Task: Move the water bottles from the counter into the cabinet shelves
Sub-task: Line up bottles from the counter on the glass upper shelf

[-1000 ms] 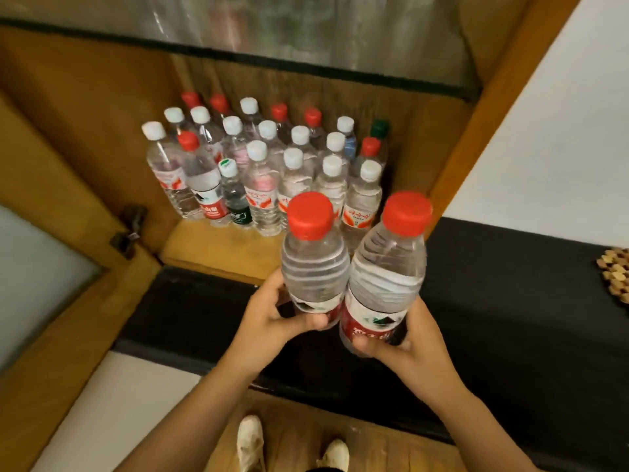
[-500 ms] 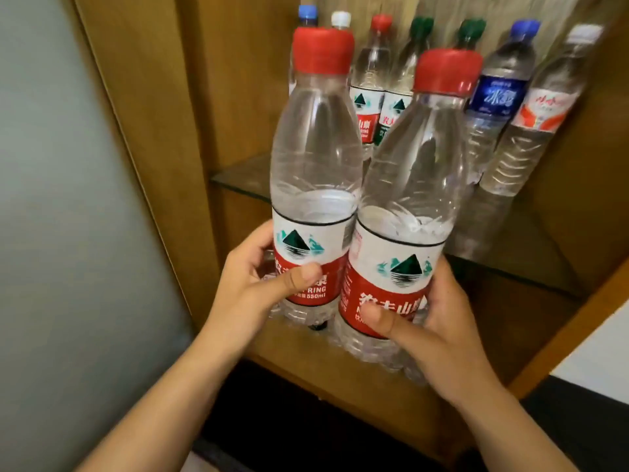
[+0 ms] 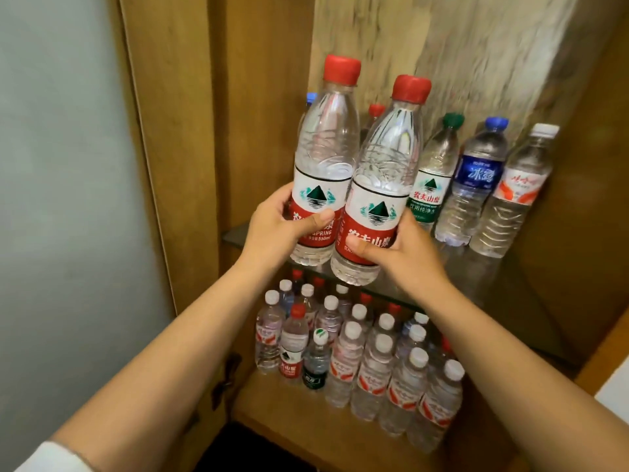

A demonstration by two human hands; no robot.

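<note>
My left hand grips a clear red-capped water bottle by its red and white label. Beside it, touching, my right hand grips a second red-capped bottle the same way. Both bottles are upright and held over the front left of the glass shelf inside the wooden cabinet. Their bases hang at about the shelf's front edge. Whether they touch the glass I cannot tell.
On the glass shelf stand a green-capped bottle, a blue-capped one and a white-capped one, with more behind. The lower shelf holds several bottles in rows. The cabinet's open door is at the left.
Both hands have lifted the two bottles from counter height up to the glass shelf and pushed them in towards it. The view has pulled back, so the lower shelf shows again.
</note>
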